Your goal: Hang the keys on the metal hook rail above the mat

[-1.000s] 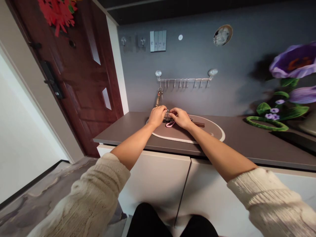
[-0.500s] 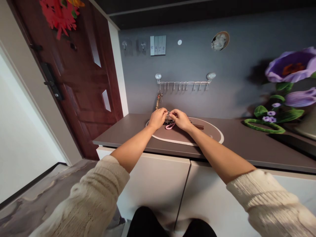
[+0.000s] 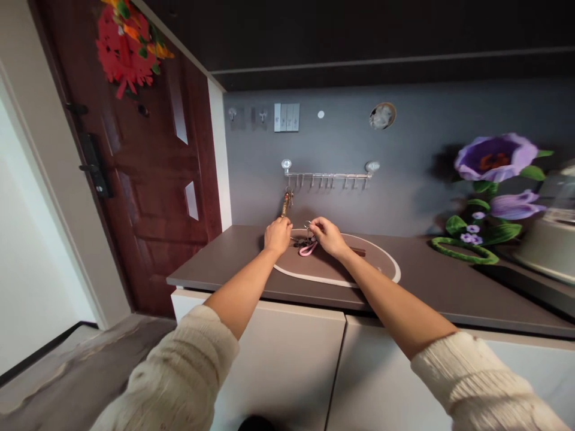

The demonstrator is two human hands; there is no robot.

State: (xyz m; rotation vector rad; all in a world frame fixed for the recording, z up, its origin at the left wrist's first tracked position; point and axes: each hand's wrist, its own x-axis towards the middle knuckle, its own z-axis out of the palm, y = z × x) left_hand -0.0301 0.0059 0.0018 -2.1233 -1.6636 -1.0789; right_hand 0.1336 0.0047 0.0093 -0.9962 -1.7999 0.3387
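Observation:
My right hand (image 3: pixel 329 237) is closed in a pinch on a small metal key ring (image 3: pixel 308 225) held just above the oval mat (image 3: pixel 335 282). A pink strap loop (image 3: pixel 307 249) and some small dark pieces, perhaps keys, show below the ring. To the left of it, over the mat's left end, my left hand (image 3: pixel 277 235) has its fingers curled together; whatever they hold is hidden. A bunch of keys with a beaded fob (image 3: pixel 286 205) hangs on the wall just above that hand. Partly behind my right wrist lies a flat brown strip (image 3: pixel 359 251).
A clear hook rail (image 3: pixel 330 176) is fixed to the wall above the mat. Purple fabric flowers (image 3: pixel 496 158) with a green ring base (image 3: pixel 465 250) stand on the countertop (image 3: pixel 417 287) at right. A dark red door (image 3: pixel 153 239) is at left, and a dark cabinet overhangs the wall.
My left hand has moved left, away from my right hand and the key ring. My right hand still pinches the ring. The camera has tilted up slightly, so the scene sits lower.

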